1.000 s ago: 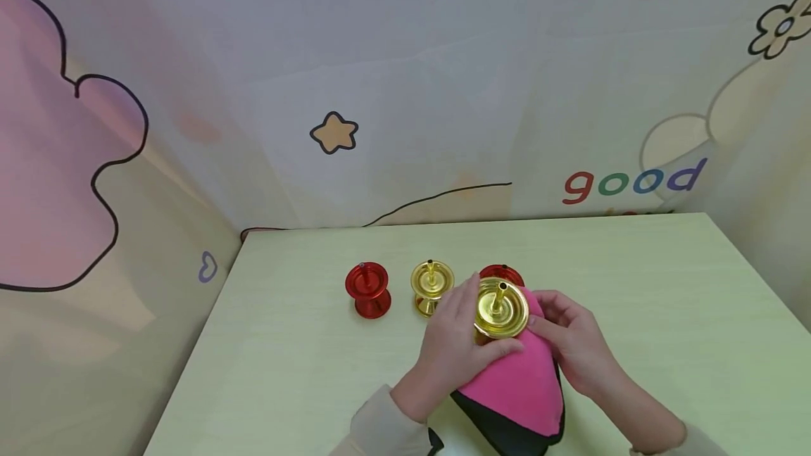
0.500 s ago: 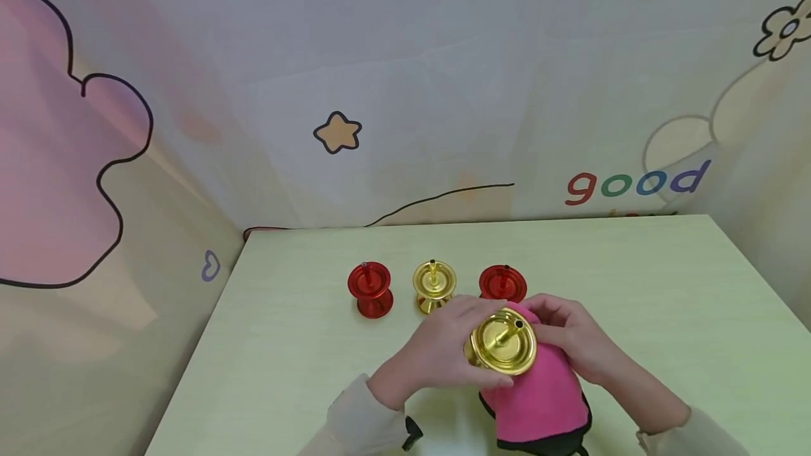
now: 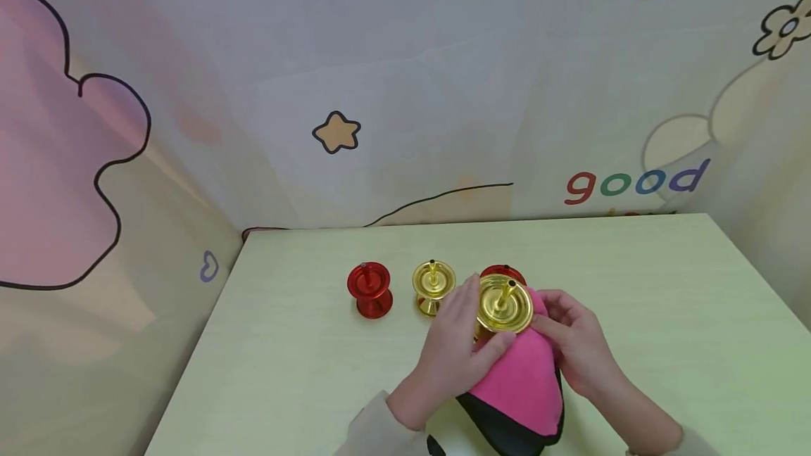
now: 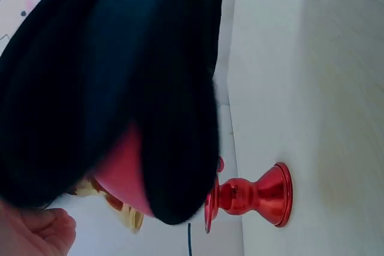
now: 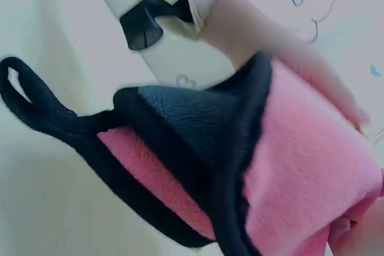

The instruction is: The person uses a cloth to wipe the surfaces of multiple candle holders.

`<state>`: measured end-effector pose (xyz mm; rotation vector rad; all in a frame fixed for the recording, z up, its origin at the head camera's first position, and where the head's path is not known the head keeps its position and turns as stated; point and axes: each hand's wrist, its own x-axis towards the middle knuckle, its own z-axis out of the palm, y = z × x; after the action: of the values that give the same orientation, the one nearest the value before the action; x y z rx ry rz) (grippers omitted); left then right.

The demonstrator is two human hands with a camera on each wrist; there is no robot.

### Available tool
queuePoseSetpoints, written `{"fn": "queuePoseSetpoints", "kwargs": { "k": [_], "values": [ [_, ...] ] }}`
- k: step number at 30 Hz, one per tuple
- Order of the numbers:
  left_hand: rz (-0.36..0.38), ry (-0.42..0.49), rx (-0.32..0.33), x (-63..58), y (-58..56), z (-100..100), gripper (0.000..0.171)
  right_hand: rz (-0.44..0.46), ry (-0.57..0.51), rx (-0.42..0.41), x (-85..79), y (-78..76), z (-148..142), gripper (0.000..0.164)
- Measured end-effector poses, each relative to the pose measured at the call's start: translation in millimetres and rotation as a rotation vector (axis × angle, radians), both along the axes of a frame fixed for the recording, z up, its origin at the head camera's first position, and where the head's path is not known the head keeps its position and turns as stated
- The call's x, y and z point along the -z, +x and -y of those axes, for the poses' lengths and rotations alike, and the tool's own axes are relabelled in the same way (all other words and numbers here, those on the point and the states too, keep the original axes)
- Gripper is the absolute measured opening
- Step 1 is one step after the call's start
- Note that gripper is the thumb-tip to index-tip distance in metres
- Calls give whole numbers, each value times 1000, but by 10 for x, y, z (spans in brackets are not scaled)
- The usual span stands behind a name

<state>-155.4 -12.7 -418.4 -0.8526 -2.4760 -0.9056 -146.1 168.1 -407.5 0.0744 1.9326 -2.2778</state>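
Note:
My left hand (image 3: 446, 343) grips a gold candle holder (image 3: 497, 312) from its left side, with the thumb at the near edge of its dish. The holder is raised above the table, dish and short spike facing up. A pink and black cloth (image 3: 522, 382) lies against the holder's right side and hangs toward me. My right hand (image 3: 578, 343) pinches that cloth at the dish's right rim. In the right wrist view the cloth (image 5: 312, 148) shows its black border and a hanging loop. The black side (image 4: 174, 100) fills much of the left wrist view and hides most of the holder.
On the pale table (image 3: 285, 385) stand a red candle holder (image 3: 370, 290) at left and another gold one (image 3: 434, 281) beside it. A second red one (image 3: 503, 271) is partly hidden behind the held holder. A printed backdrop (image 3: 412, 90) rises behind the table.
From half a second ago, the held candle holder has moved up and away from me and tips toward me less. The cloth's hanging end has swung left. The standing holders have stayed put.

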Motion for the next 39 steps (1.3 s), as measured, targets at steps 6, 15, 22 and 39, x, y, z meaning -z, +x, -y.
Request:
{"fn": "queuePoseSetpoints", "kwargs": {
  "k": [6,15,22,39],
  "values": [
    [32,32,-104,-32,-15,-18,84,-63,30,-41,9,84,61,19],
    [197,72,171,-83,-41,138,74,-194,-12,-263,77,-37,-60,25],
    [103,-45,281,-76,-17,222,82,-223,-99,-513,179,-151,-184,31],
    [8,-6,-13,-84,117,27,75,-130,-15,25,37,57,18,23]
  ]
}}
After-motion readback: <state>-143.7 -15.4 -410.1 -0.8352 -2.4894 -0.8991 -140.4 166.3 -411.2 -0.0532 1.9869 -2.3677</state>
